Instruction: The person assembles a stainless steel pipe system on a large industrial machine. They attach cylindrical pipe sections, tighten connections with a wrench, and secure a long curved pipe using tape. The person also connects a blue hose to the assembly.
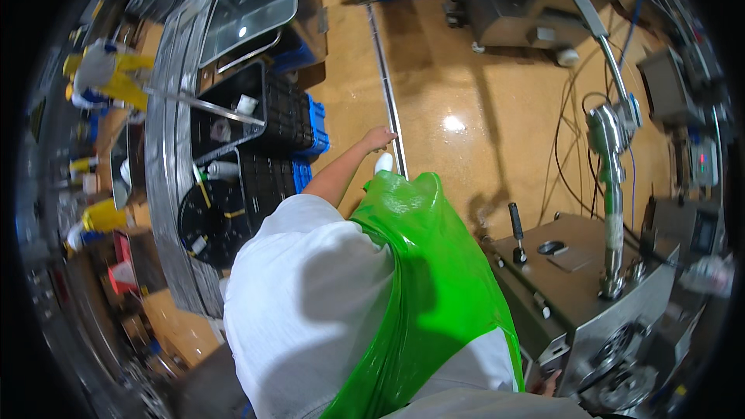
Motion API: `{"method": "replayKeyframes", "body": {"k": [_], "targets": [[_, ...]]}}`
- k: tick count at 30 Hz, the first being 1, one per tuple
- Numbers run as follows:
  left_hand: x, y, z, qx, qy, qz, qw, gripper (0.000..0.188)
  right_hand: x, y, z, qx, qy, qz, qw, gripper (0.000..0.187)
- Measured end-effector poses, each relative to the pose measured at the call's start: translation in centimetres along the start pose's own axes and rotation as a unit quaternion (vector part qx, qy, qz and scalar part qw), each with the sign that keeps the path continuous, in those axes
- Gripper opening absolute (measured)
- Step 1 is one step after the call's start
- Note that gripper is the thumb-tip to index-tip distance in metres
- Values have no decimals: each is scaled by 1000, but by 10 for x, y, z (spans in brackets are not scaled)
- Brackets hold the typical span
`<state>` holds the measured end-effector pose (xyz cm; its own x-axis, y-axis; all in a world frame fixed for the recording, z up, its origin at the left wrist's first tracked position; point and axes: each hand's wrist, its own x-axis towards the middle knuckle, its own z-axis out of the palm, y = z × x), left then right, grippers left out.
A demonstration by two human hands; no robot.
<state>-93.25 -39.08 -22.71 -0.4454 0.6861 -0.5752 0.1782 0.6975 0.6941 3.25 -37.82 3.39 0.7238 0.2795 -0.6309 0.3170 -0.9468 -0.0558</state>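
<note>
My left hand (379, 138) reaches forward over the floor at the end of my bare forearm, near a dark floor channel with pale edges. Its fingers are loosely bent, and I see nothing held in it. At the lower right, only a small part of my right hand (549, 383) shows, low beside a steel machine (573, 271); most of its fingers are hidden. A green plastic apron (442, 264) covers my front over white clothing (310, 295). The tip of a white shoe (383, 163) shows just below my left hand.
Left of me stand black crates (275, 120) on blue bases, a round black lid-like piece (213, 221) and a steel tub (252, 12). The machine at right carries a lever and a steel pipe (613, 186). Cables trail across the floor. Workers in yellow (124, 81) stand far left.
</note>
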Motion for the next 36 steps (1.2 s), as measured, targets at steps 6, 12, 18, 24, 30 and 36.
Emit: {"method": "replayKeyframes", "body": {"k": [6,12,18,24,30,36], "targets": [[-9,-75,-74,29,41,-41,998,34,-83,-160,21,-132,295,-239,916,64],[-17,-187,-178,78,157,-92,980,35,-247,-405,201,-63,-14,-437,897,45],[-14,-242,-273,-126,340,-181,914,46,-363,-516,417,-272,-141,-472,827,30],[-1,-282,-308,-166,390,-241,873,35,-428,-576,540,-380,-251,-462,761,31],[1,-288,-313,-250,466,-278,802,31,-487,-675,633,-587,-232,-512,582,33],[-24,-291,-318,-442,525,-305,660,27,-627,-814,787,-621,-209,-636,408,28]]}}
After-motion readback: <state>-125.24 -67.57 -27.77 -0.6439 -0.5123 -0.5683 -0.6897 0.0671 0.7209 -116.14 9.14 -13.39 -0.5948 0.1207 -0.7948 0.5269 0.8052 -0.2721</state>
